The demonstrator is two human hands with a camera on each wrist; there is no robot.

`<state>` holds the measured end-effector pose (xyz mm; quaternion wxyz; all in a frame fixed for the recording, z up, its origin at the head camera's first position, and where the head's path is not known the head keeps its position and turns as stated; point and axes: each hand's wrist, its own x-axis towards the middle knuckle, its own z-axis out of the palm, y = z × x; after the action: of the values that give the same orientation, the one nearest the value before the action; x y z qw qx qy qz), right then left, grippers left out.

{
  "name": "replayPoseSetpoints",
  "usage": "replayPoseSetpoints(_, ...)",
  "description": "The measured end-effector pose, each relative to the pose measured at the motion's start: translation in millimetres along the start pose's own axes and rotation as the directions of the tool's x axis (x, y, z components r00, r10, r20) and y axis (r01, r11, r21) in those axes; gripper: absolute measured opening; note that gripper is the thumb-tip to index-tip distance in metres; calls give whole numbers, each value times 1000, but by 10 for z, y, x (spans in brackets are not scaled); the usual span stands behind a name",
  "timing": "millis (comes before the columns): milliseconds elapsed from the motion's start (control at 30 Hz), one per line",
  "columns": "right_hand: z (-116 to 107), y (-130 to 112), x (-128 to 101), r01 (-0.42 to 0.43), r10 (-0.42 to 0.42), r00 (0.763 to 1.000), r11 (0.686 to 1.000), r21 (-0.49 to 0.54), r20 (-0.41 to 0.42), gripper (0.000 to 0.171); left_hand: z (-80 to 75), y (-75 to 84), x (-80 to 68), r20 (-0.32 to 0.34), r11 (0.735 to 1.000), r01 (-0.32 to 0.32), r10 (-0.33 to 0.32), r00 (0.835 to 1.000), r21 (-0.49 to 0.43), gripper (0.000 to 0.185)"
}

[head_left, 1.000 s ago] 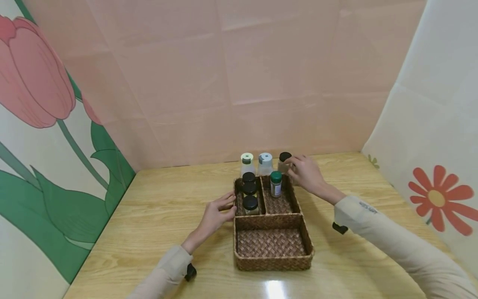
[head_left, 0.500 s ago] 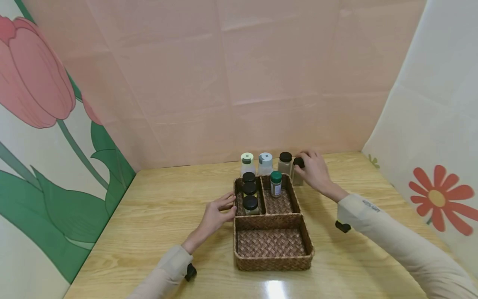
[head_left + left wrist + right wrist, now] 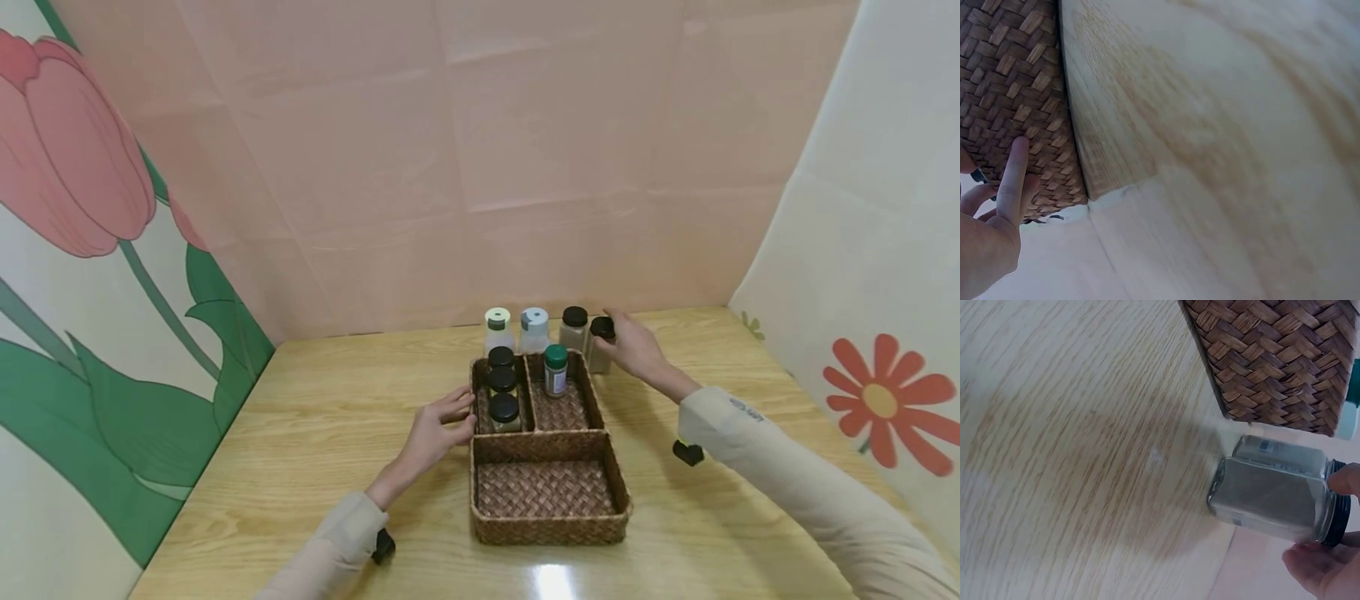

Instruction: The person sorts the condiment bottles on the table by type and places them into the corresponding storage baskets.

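Note:
A woven divided basket (image 3: 547,529) stands mid-table. My left hand (image 3: 431,433) rests its fingers against the basket's left side; in the left wrist view one extended finger (image 3: 1015,172) touches the weave. My right hand (image 3: 637,346) is at the back right, thumb and fingers on either side of a clear, black-lidded spice jar (image 3: 1272,494), near its lid. The jar stands upright behind the basket's right corner. Beside it is another black-lidded jar (image 3: 573,331). Several black-lidded jars (image 3: 503,408) fill the left compartment, and a green-capped jar (image 3: 555,375) stands in the right one.
Behind the basket stand a bottle with a pale green cap (image 3: 497,329) and one with a light blue cap (image 3: 534,329). The pink backdrop (image 3: 465,167) rises close behind them. Wood-grain tabletop (image 3: 337,392) surrounds the basket.
My right hand has shifted right from the neighbouring black-lidded jar to the one at the far right, and its fingers now uncover more of that lid. My left hand stays put.

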<state>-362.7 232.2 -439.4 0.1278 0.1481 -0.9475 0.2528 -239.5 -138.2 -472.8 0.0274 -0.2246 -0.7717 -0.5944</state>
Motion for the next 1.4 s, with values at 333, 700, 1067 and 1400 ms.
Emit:
replayPoseSetpoints(333,-2,9,-23,33,-33,999,999,0,-4,57,10,5,3,-10,1000,13,-13,1000,13,40)
replayPoseSetpoints(700,7,55,-31,71,-72,996,997,-7,-54,51,12,1,3,-7,1000,6,-6,1000,8,40)
replayPoseSetpoints(1067,10,58,-81,72,-72,993,997,-3,-98,48,18,-6,3,-10,1000,19,-18,1000,15,41)
replayPoseSetpoints(1400,-13,56,-91,87,-84,985,996,16,-149,41,8,-3,12,-13,999,23,-22,1000,31,40)
